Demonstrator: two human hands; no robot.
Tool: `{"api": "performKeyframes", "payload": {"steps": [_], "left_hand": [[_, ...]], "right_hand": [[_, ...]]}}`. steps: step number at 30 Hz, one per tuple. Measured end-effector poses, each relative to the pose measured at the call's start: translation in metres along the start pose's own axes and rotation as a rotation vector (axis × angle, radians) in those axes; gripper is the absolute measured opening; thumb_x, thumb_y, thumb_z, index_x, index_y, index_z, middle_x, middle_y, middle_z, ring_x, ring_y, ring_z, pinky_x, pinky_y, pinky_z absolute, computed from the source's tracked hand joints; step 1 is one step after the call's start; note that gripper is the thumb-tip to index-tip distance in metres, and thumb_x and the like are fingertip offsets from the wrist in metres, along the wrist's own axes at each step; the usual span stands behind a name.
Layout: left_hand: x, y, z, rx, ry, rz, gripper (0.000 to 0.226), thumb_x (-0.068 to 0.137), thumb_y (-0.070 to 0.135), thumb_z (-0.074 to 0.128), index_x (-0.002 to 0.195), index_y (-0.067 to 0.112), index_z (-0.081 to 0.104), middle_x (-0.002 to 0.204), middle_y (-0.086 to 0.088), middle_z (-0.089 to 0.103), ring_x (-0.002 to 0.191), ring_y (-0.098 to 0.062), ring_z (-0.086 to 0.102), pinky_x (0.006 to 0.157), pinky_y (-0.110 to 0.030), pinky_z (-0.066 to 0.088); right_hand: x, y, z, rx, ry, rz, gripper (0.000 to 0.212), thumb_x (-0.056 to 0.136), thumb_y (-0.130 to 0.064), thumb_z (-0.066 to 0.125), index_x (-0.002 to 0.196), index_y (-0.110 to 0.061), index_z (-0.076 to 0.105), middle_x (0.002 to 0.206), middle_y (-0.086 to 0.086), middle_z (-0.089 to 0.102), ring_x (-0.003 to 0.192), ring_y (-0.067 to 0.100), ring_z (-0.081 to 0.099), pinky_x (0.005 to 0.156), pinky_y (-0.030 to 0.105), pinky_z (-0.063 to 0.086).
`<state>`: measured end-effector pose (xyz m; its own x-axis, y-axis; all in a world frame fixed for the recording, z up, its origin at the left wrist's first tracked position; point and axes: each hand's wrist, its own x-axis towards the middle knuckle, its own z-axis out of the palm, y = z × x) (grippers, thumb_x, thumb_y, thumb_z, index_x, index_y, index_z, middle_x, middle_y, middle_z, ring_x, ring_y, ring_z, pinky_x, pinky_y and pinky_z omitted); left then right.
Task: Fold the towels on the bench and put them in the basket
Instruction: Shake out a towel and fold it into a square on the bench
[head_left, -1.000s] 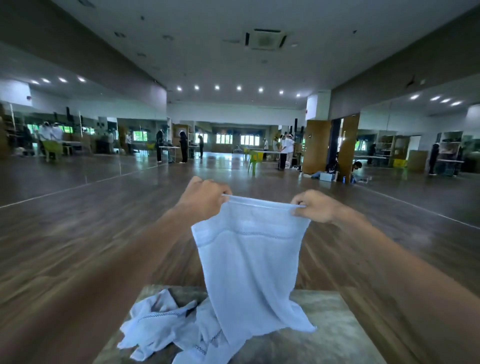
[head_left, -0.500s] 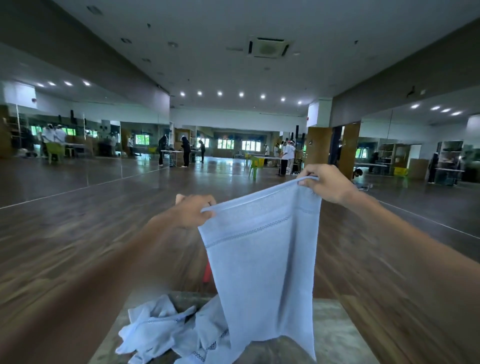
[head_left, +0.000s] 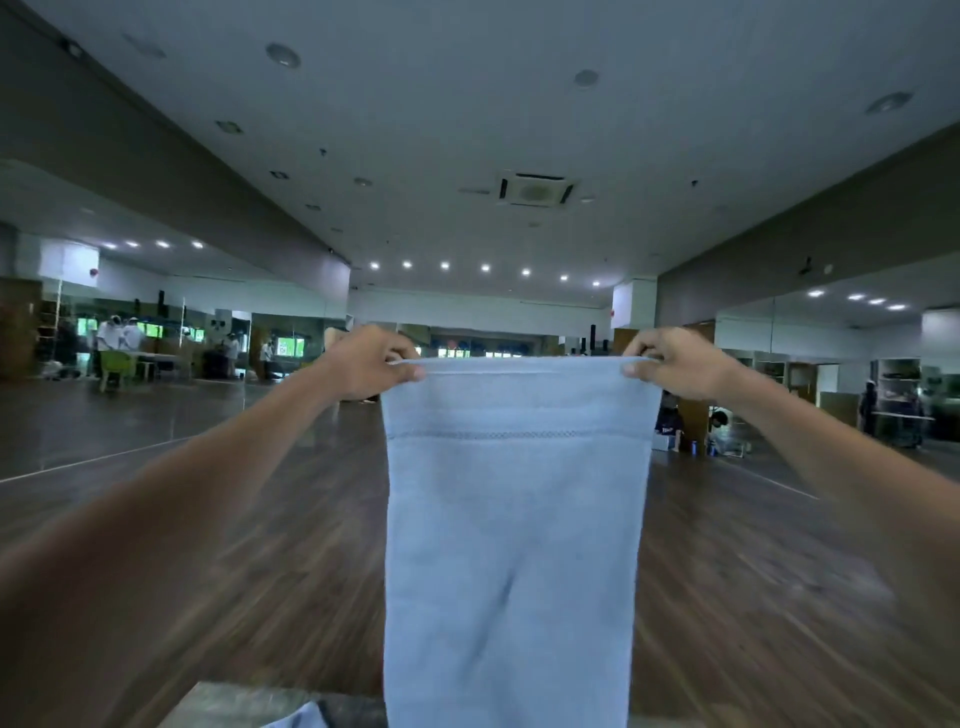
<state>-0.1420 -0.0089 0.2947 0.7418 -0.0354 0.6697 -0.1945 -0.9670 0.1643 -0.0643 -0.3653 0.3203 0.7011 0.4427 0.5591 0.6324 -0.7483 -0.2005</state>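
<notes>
Pinching towel (head_left: 514, 519) top corners, left hand (head_left: 363, 364), right hand (head_left: 675, 364) outstretched

Pale blue towel (head_left: 514, 545), hanging flat, upright.

The towel (head_left: 514, 545) is pale blue, plain except for a narrow dotted openwork band across it near the top hem. The floor (head_left: 753, 597) is dark brown with plank grain. The worktop (head_left: 223, 706) is mottled grey-green. A chair (head_left: 115, 364) is lime green.
</notes>
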Motion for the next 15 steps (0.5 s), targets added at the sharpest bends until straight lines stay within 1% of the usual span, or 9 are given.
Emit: {"api": "performKeyframes", "payload": {"steps": [2,4,5,7,9,11,12,14,15], "left_hand": [[-0.005,-0.002,-0.003,-0.053,-0.053,0.030,0.018,0.089,0.030,0.063,0.097,0.016,0.070,0.100,0.003,0.067,0.094,-0.012,0.059,0.086,-0.029,0.043],[-0.011,-0.003,-0.006,-0.049,-0.165,0.042,0.016,0.091,0.022,0.060,0.099,0.012,0.069,0.097,0.003,0.065,0.092,-0.012,0.058,0.080,-0.024,0.041],[-0.013,-0.005,-0.007,-0.035,-0.192,0.040,0.016,0.092,0.021,0.058,0.100,0.012,0.068,0.095,0.006,0.063,0.089,-0.011,0.058,0.077,-0.021,0.040],[-0.018,-0.009,-0.008,-0.004,-0.208,0.029,0.014,0.092,0.021,0.058,0.100,0.015,0.068,0.089,0.013,0.060,0.082,-0.001,0.055,0.069,-0.017,0.038],[-0.022,-0.011,-0.010,0.022,-0.212,0.027,0.011,0.092,0.019,0.058,0.096,0.016,0.069,0.085,0.016,0.059,0.078,0.005,0.052,0.066,-0.014,0.039],[-0.025,-0.015,-0.012,0.014,-0.191,0.017,0.009,0.092,0.019,0.059,0.091,0.019,0.068,0.083,0.016,0.061,0.078,0.003,0.054,0.071,-0.020,0.042],[-0.026,-0.015,-0.015,0.002,-0.181,0.009,0.008,0.092,0.019,0.059,0.090,0.021,0.067,0.082,0.016,0.062,0.079,-0.001,0.055,0.074,-0.023,0.043],[-0.027,-0.014,-0.022,-0.036,-0.195,0.001,0.009,0.092,0.019,0.059,0.094,0.016,0.067,0.085,0.013,0.062,0.080,-0.006,0.058,0.072,-0.022,0.046],[-0.026,-0.012,-0.026,-0.060,-0.201,-0.001,0.011,0.092,0.019,0.058,0.096,0.014,0.067,0.086,0.010,0.063,0.081,-0.008,0.058,0.071,-0.021,0.046]], "right_hand": [[-0.005,-0.004,0.006,0.018,-0.129,-0.001,0.008,0.092,-0.017,0.058,0.091,-0.010,0.062,0.090,-0.001,0.062,0.084,0.010,0.057,0.065,0.020,0.039],[-0.007,-0.003,0.012,0.048,-0.089,-0.003,0.007,0.092,-0.015,0.058,0.090,-0.012,0.063,0.092,-0.002,0.063,0.091,0.014,0.059,0.067,0.019,0.041],[-0.009,-0.004,0.014,0.064,-0.099,-0.005,0.007,0.092,-0.015,0.057,0.089,-0.012,0.063,0.092,-0.002,0.063,0.091,0.014,0.059,0.067,0.019,0.041],[-0.013,-0.006,0.019,0.079,-0.193,-0.004,0.008,0.093,-0.013,0.057,0.088,-0.013,0.063,0.090,-0.002,0.062,0.083,0.011,0.058,0.065,0.018,0.041],[-0.016,-0.006,0.024,0.108,-0.162,-0.001,0.008,0.093,-0.012,0.056,0.087,-0.013,0.063,0.087,-0.003,0.062,0.077,0.010,0.057,0.064,0.019,0.042],[-0.017,-0.008,0.024,0.148,-0.129,0.004,0.007,0.093,-0.012,0.057,0.091,-0.009,0.063,0.088,-0.002,0.062,0.079,0.011,0.058,0.066,0.020,0.043],[-0.017,-0.009,0.022,0.150,-0.169,0.008,0.008,0.092,-0.013,0.057,0.093,-0.007,0.063,0.091,0.000,0.062,0.083,0.013,0.058,0.068,0.021,0.043],[-0.015,-0.010,0.018,0.140,-0.223,0.018,0.010,0.092,-0.015,0.057,0.096,-0.007,0.063,0.096,0.003,0.063,0.091,0.016,0.059,0.071,0.023,0.043],[-0.014,-0.010,0.015,0.149,-0.178,0.012,0.010,0.092,-0.015,0.056,0.096,-0.008,0.063,0.097,0.004,0.063,0.093,0.016,0.059,0.072,0.024,0.043]]}}
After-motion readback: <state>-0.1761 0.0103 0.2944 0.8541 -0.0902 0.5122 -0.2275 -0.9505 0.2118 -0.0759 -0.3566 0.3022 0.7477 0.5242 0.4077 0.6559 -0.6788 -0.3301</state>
